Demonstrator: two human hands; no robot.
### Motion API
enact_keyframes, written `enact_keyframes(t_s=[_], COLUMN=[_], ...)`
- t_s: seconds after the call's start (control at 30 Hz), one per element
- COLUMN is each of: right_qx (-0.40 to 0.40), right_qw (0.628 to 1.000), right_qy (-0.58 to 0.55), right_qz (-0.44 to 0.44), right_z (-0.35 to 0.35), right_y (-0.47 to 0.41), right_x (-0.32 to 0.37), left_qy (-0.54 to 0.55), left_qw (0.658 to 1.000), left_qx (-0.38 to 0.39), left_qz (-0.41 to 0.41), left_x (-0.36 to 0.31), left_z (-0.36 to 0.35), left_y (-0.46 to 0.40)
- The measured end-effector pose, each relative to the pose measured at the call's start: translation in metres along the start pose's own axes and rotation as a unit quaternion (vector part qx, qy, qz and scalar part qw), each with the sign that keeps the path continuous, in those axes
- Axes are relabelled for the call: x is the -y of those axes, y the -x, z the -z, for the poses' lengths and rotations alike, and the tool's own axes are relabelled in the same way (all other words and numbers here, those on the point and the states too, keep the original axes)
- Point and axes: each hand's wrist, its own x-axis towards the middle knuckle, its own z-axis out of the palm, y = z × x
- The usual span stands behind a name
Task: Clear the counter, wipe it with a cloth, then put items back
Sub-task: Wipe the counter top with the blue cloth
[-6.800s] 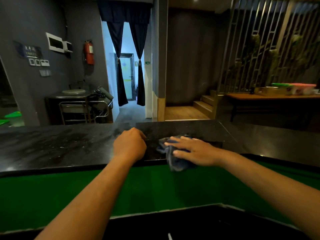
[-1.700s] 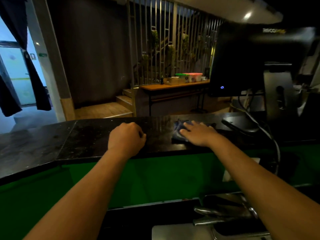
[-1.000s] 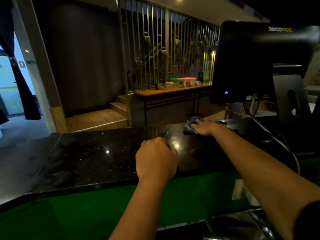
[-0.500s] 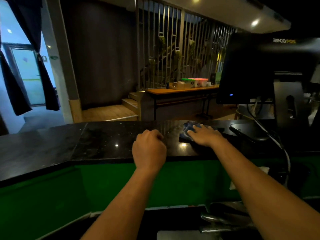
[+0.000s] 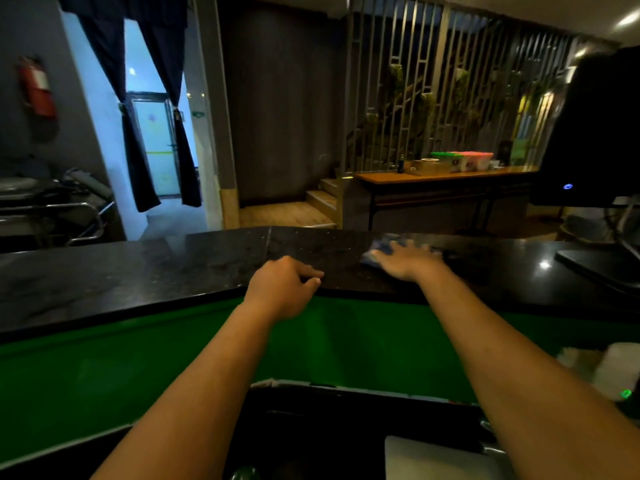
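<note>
1. Head view: the cloth [image 5: 379, 250] lies on the black counter [image 5: 138, 275], right of centre in the frame, near the counter's far edge. It is blue and bunched, and the right hand [image 5: 406, 261] covers most of it.
2. The right hand lies flat on the cloth with its fingers straight and spread, pressing down rather than curling round it. The picture is motion-blurred there, so the fingertips are hard to make out.
3. The left hand [image 5: 282, 287] sits at the counter's near edge, in the middle of the frame, fingers curled loosely and holding nothing.
4. Handling, as a judgement: the cloth looks soft, light and limp, so it should slide easily on the polished stone under a flat palm. To lift it, a pinch at the bunched left part that shows beyond the fingers would serve; it is not fragile.
5. Against the view half a second ago, the cloth and right hand are at much the same spot on the counter, while the camera has swung left: the monitor [image 5: 588, 133] now sits at the right edge of the frame and the curtained doorway [image 5: 152, 133] fills more of the upper left.
6. The left fist, then resting on the counter top, now sits at the near edge with the fingers looser.
</note>
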Motion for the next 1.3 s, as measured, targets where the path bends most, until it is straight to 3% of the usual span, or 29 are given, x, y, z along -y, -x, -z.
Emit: enact_keyframes(t_s=[0.1, 0.23, 0.3, 0.43, 0.5, 0.57, 0.6, 0.63, 0.7, 0.8, 0.87, 0.9, 0.93, 1.07, 1.13, 1.2, 1.3], right_qx=[0.027, 0.066, 0.027, -0.135, -0.147, -0.067, -0.002, 0.062, 0.157, 0.246, 0.275, 0.276, 0.261, 0.199, 0.198, 0.196, 0.210], right_qw=[0.993, 0.979, 0.983, 0.969, 0.966, 0.964, 0.939, 0.890, 0.756, 0.587, 0.526, 0.514, 0.527, 0.725, 0.798, 0.829, 0.813], right_qy=[-0.010, -0.039, 0.020, 0.075, 0.020, -0.153, -0.295, -0.432, -0.633, -0.771, -0.803, -0.809, -0.803, -0.640, -0.547, -0.500, -0.513], right_qz=[0.119, 0.190, 0.180, 0.193, 0.212, 0.205, 0.177, 0.132, 0.054, -0.016, -0.053, -0.070, -0.098, -0.160, -0.158, -0.158, -0.176], right_z=[-0.006, -0.007, -0.010, -0.036, -0.038, -0.037, -0.042, -0.049, -0.081, -0.155, -0.203, -0.221, -0.235, -0.268, -0.279, -0.287, -0.297], right_y=[0.032, 0.062, 0.072, 0.107, 0.141, 0.182, 0.202, 0.227, 0.272, 0.321, 0.347, 0.360, 0.373, 0.422, 0.434, 0.438, 0.435], right_x=[0.046, 0.022, 0.015, 0.036, 0.041, 0.041, 0.039, 0.037, 0.029, 0.020, 0.022, 0.024, 0.025, 0.029, 0.027, 0.024, 0.016], left_qy=[0.027, 0.053, 0.051, 0.107, 0.194, 0.257, 0.288, 0.331, 0.442, 0.590, 0.626, 0.627, 0.622, 0.578, 0.534, 0.519, 0.523], left_qw=[1.000, 0.994, 0.988, 0.981, 0.966, 0.950, 0.942, 0.928, 0.878, 0.747, 0.665, 0.649, 0.644, 0.644, 0.653, 0.658, 0.677], left_qx=[-0.006, -0.096, -0.144, -0.161, -0.152, -0.122, -0.094, -0.056, 0.039, 0.181, 0.291, 0.327, 0.339, 0.363, 0.398, 0.397, 0.322], left_qz=[0.006, 0.011, 0.002, 0.036, 0.080, 0.127, 0.147, 0.159, 0.179, 0.249, 0.283, 0.280, 0.288, 0.345, 0.361, 0.374, 0.406], left_x=[0.007, 0.010, 0.010, 0.014, 0.016, 0.020, 0.025, 0.028, 0.032, 0.036, 0.041, 0.047, 0.054, 0.073, 0.071, 0.071, 0.081], left_z=[0.004, -0.006, -0.010, -0.016, -0.021, -0.030, -0.038, -0.044, -0.058, -0.060, -0.055, -0.055, -0.059, -0.081, -0.086, -0.097, -0.129], left_y=[0.004, 0.039, 0.063, 0.106, 0.125, 0.146, 0.155, 0.168, 0.198, 0.258, 0.292, 0.308, 0.320, 0.368, 0.391, 0.407, 0.414])
